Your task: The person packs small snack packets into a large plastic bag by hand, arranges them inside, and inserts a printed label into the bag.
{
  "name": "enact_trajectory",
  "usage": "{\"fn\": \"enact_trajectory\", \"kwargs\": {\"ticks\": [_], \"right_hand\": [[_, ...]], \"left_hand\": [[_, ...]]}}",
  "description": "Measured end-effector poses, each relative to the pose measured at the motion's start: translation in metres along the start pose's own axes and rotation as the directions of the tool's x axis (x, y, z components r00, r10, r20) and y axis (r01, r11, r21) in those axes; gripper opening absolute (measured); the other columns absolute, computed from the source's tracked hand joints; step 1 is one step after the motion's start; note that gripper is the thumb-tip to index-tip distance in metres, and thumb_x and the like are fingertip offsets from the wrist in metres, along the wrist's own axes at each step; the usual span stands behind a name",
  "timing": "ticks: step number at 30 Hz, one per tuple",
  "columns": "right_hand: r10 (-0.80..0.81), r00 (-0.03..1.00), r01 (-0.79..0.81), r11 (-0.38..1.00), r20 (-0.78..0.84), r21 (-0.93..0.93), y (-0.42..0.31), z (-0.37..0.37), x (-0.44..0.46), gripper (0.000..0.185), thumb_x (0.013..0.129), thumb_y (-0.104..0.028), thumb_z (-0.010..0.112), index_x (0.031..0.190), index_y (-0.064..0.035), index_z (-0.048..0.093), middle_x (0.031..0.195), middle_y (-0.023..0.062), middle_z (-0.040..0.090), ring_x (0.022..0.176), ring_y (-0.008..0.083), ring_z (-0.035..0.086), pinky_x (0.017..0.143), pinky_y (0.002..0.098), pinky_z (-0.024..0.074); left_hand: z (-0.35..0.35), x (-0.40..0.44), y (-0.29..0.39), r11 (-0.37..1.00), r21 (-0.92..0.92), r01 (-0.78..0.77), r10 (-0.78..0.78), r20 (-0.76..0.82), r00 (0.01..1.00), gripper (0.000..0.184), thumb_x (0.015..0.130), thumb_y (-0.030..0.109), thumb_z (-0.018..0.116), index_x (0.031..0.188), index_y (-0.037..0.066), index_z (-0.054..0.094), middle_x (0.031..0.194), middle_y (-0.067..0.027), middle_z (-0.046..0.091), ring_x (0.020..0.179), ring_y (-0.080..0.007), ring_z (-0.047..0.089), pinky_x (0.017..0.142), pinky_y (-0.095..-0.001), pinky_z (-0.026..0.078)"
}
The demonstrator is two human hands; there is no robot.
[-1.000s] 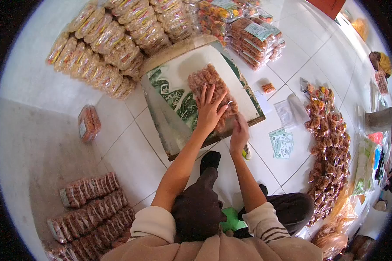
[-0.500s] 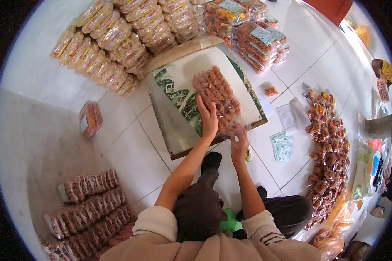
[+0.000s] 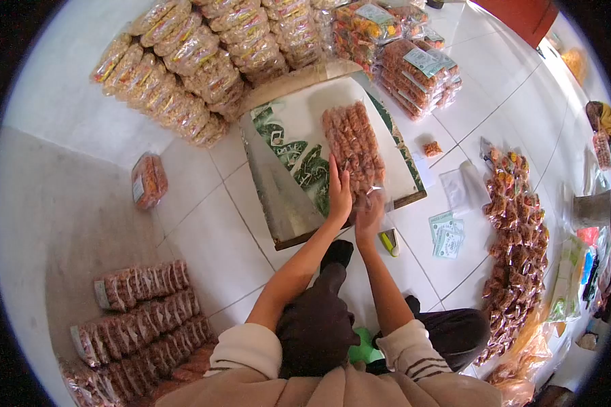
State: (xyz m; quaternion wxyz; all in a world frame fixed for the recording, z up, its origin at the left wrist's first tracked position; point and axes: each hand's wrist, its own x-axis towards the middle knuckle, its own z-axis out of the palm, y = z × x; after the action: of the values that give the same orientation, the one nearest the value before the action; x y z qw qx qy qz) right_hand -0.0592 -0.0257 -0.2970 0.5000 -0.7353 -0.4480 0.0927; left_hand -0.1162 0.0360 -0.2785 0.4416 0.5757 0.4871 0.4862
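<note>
A clear plastic bag of reddish-brown snack pieces [image 3: 353, 139] lies on a low board [image 3: 305, 98] with a green and white printed surface. My left hand [image 3: 339, 193] rests along the bag's lower left side, its fingers stretched out. At the near end of the bag is my right hand [image 3: 369, 209], touching the loose plastic there. Motion smears its fingers, so their grip is unclear. A green and black stapler [image 3: 390, 242] lies on the floor just below the board's near edge.
Printed labels [image 3: 447, 235] and clear empty bags [image 3: 459, 190] lie to the right, before a long pile of small packets [image 3: 516, 251]. Packed bags [image 3: 421, 78] stand at the back, beside stacked pale snack packs [image 3: 176, 61]. More filled bags [image 3: 142, 325] line the lower left.
The bag sits more upright on the board. My left hand has slid lower along its side. My right hand has moved inward against the bag's near end, uncovering the stapler.
</note>
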Motion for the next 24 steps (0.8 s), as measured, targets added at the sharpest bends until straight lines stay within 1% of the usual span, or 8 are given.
{"fn": "enact_trajectory", "kwargs": {"ticks": [1,3,8,11,14,16,19,24], "right_hand": [[-0.004,1.0,0.004,1.0,-0.002,-0.003,-0.002,-0.007,-0.001,0.036,0.073,-0.003,0.059,0.109,-0.0041,0.054,0.113,0.018,0.052,0.101,0.0337,0.051,0.083,0.0366,0.0434],[0.025,0.965,-0.116,0.935,0.262,0.337,-0.007,-0.026,-0.004,0.04,0.073,-0.002,0.059,0.112,-0.0064,0.053,0.12,0.015,0.047,0.105,0.0335,0.049,0.086,0.0373,0.0415],[-0.063,0.967,0.013,0.981,0.248,0.196,-0.006,-0.024,0.006,0.044,0.071,-0.002,0.062,0.113,-0.0083,0.053,0.12,0.013,0.047,0.104,0.0327,0.049,0.087,0.0375,0.0407],[-0.036,0.978,0.008,0.991,0.206,0.134,-0.006,-0.017,0.013,0.037,0.07,-0.003,0.063,0.107,-0.0062,0.055,0.111,0.0129,0.051,0.096,0.028,0.053,0.079,0.0346,0.0438],[0.08,0.974,-0.116,0.979,0.213,0.165,-0.001,-0.011,0.008,0.025,0.071,-0.004,0.063,0.095,-0.004,0.056,0.095,0.0116,0.057,0.083,0.0231,0.057,0.069,0.0316,0.0464],[0.151,0.965,-0.194,0.961,0.217,0.197,0.001,-0.007,0.005,0.019,0.071,-0.005,0.063,0.089,-0.0036,0.056,0.087,0.011,0.059,0.077,0.0226,0.058,0.066,0.0315,0.0467],[0.167,0.942,-0.228,0.955,0.292,0.19,0.013,0.003,0.002,0.024,0.07,-0.008,0.065,0.092,-0.0062,0.056,0.085,0.0109,0.058,0.083,0.0312,0.057,0.073,0.0375,0.0443],[-0.083,0.987,0.064,0.988,0.137,0.14,0.004,-0.005,-0.002,0.01,0.074,-0.007,0.06,0.083,-0.0038,0.057,0.082,0.01,0.06,0.072,0.026,0.059,0.065,0.0319,0.0458]], "left_hand": [[0.0,0.0,0.001,0.997,-0.057,0.047,-0.048,-0.009,0.999,0.059,0.093,0.032,0.035,0.138,0.003,0.009,0.143,-0.0161,0.013,0.131,-0.0278,0.016,0.106,-0.0339,0.015],[-0.002,-0.001,0.003,0.992,-0.107,0.071,-0.073,-0.014,0.997,0.059,0.093,0.032,0.036,0.137,0.003,0.01,0.142,-0.0164,0.014,0.131,-0.0278,0.017,0.106,-0.0338,0.015],[0.003,-0.013,0.009,0.991,-0.11,0.078,-0.087,-0.08,0.993,0.059,0.092,0.035,0.038,0.136,0.001,0.017,0.14,-0.0186,0.021,0.129,-0.0283,0.022,0.104,-0.0337,0.019],[0.003,-0.03,0.012,0.969,-0.058,0.242,-0.247,-0.124,0.961,0.059,0.091,0.037,0.039,0.133,-0.001,0.023,0.135,-0.0209,0.028,0.125,-0.0297,0.029,0.101,-0.0341,0.024],[-0.002,-0.034,0.004,0.97,0.126,0.206,-0.183,-0.177,0.967,0.052,0.091,0.037,0.039,0.122,-0.004,0.037,0.118,-0.0248,0.045,0.111,-0.034,0.044,0.092,-0.0398,0.034],[-0.006,-0.035,0.021,0.905,0.252,0.341,-0.319,-0.125,0.939,0.042,0.092,0.036,0.037,0.104,-0.003,0.041,0.088,-0.0245,0.056,0.084,-0.0401,0.054,0.071,-0.046,0.042],[-0.011,-0.035,0.032,0.857,0.405,0.32,-0.307,-0.099,0.947,0.039,0.093,0.039,0.032,0.093,0.0,0.037,0.071,-0.0212,0.052,0.063,-0.0388,0.052,0.055,-0.045,0.038],[-0.009,-0.032,0.016,0.92,0.288,0.265,-0.23,-0.152,0.961,0.032,0.094,0.033,0.036,0.088,0.001,0.035,0.067,-0.0187,0.047,0.06,-0.0355,0.051,0.053,-0.0431,0.037]]}}
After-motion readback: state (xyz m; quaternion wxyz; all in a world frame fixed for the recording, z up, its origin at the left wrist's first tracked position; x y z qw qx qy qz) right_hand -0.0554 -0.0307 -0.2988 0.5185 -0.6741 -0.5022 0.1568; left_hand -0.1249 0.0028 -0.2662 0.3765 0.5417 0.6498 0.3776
